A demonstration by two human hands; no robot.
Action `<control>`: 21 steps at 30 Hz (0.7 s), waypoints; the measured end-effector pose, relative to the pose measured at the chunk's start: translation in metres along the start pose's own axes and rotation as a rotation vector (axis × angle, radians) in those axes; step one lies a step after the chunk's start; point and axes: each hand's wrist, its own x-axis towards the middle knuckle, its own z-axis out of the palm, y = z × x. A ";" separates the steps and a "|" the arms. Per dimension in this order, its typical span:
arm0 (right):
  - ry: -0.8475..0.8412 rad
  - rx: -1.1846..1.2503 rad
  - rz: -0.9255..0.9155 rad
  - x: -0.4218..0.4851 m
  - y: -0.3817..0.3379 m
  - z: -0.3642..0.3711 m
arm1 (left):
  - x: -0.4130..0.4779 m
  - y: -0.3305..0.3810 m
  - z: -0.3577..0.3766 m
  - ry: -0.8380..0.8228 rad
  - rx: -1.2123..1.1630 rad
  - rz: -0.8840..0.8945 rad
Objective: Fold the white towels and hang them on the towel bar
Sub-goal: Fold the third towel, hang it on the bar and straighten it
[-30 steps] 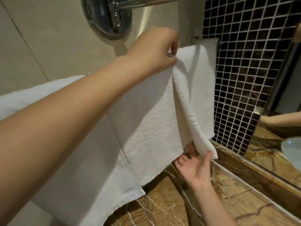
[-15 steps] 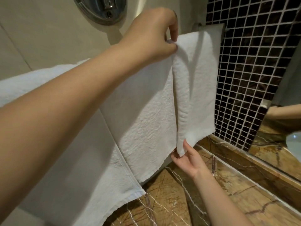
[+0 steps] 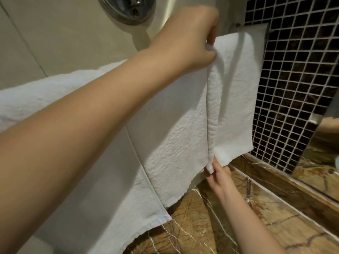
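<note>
Grip, left hand [image 3: 185, 39]: thumb and fingers clamped on the top of a vertical fold in the small white towel [image 3: 236, 92]. Grip, right hand [image 3: 219, 178]: fingertips clamped on the bottom end of the same fold, just above the counter [image 3: 256, 228]. The fold runs straight between the two hands. The towel hangs against the wall, top edge at the bar end [image 3: 236, 26]; the rest of the bar is covered. Left of it hangs a second white towel [image 3: 170, 147], then a larger one [image 3: 102, 213], edges meeting. Counter: brown marble, pale veins. Beige wall tiles [image 3: 55, 44] behind. Dark mosaic tiles [image 3: 297, 74] to the right. Mirror [image 3: 328, 162] at far right edge. Chrome fitting [image 3: 126, 8] at top.
</note>
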 end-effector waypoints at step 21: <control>0.088 -0.208 -0.058 0.006 0.003 -0.024 | 0.001 0.006 -0.001 -0.028 0.055 -0.040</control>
